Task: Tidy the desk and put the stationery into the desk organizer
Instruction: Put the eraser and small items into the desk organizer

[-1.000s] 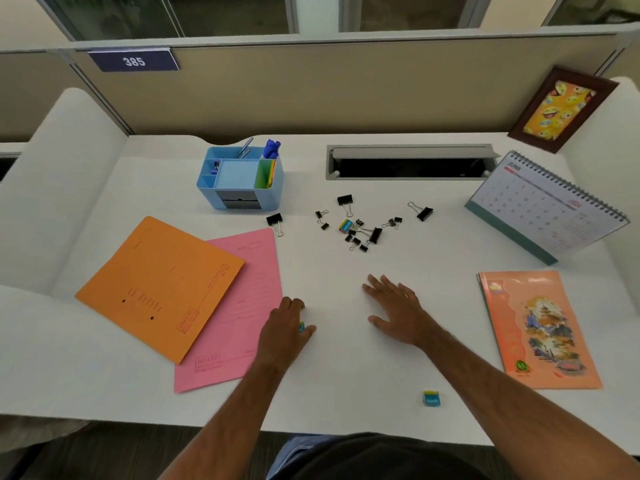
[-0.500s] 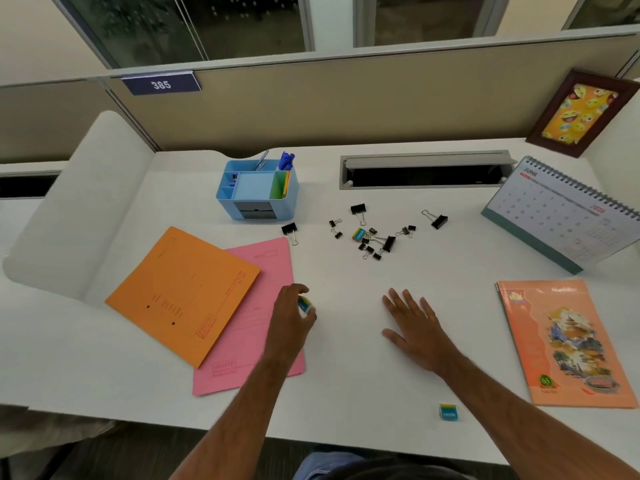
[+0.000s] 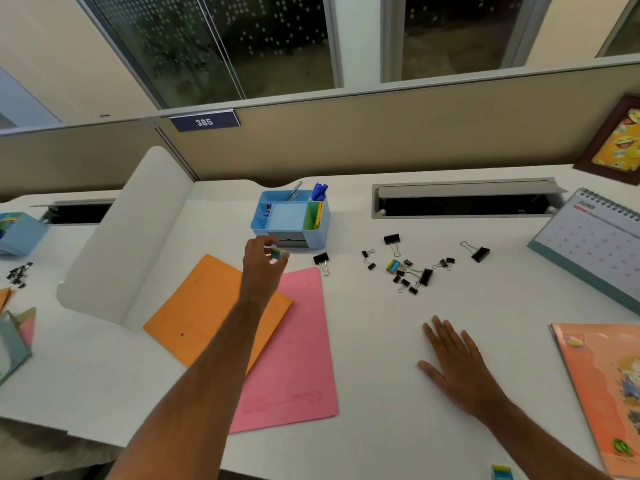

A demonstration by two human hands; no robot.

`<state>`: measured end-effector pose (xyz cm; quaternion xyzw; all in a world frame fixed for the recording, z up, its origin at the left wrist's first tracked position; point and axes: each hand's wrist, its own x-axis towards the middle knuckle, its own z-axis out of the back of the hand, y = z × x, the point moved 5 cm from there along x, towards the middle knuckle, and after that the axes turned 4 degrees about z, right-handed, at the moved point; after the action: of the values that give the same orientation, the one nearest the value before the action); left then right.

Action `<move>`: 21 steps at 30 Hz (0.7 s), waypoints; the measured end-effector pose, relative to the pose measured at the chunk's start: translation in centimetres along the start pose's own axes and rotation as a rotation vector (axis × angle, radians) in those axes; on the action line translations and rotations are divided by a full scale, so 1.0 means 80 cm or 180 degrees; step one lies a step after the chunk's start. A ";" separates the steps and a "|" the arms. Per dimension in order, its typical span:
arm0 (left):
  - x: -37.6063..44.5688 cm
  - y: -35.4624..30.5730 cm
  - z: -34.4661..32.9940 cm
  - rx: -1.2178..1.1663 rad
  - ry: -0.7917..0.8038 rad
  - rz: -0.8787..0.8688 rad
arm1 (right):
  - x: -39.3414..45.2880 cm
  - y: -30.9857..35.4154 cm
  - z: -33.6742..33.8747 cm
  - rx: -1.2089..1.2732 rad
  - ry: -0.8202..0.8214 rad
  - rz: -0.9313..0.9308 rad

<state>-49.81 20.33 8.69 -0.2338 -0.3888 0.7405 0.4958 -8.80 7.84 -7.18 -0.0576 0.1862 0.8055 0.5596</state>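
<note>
Just in front of the blue plastic desk organizer (image 3: pixel 290 219), your left hand (image 3: pixel 260 259) was raised off the desk, thumb and fingers pinching a small blocky eraser (image 3: pixel 276 253) in a striped wrapper. It sat close to the organizer's drawer front, not inside any compartment. Organizer was boxy with rounded corners and open-top compartments; blue markers (image 3: pixel 319 191) stood in the back right one.

Your right hand (image 3: pixel 456 362) lay flat on the matte white desk (image 3: pixel 374 341), fingers straight and spread, holding nothing, well apart from the eraser.

Under your left forearm: flat orange folder (image 3: pixel 204 306) overlapping a pink folder (image 3: pixel 294 348), both thin card. Black metal binder clips (image 3: pixel 412 268) with wire handles were scattered right of the organizer, a second wrapped eraser (image 3: pixel 393 265) among them, one clip (image 3: pixel 321 260) just beside the pink folder's top corner. A third eraser (image 3: pixel 501 472) sat at the near edge, close to your right forearm. Spiral desk calendar (image 3: pixel 595 237) and glossy orange notebook (image 3: pixel 602 386) were at far right.
</note>
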 end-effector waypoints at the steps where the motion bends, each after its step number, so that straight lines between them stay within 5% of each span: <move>1: 0.013 -0.001 0.003 0.0016 -0.0008 0.0012 | 0.006 0.000 0.003 0.0059 -0.0018 -0.0031; 21: 0.182 0.040 -0.005 0.0794 0.0032 0.0365 | 0.133 0.071 0.052 0.0442 -0.0265 0.0458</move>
<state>-57.11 33.15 6.48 -0.1959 -0.2773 0.8091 0.4797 -17.48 16.98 -5.21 0.0284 0.2219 0.8305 0.5101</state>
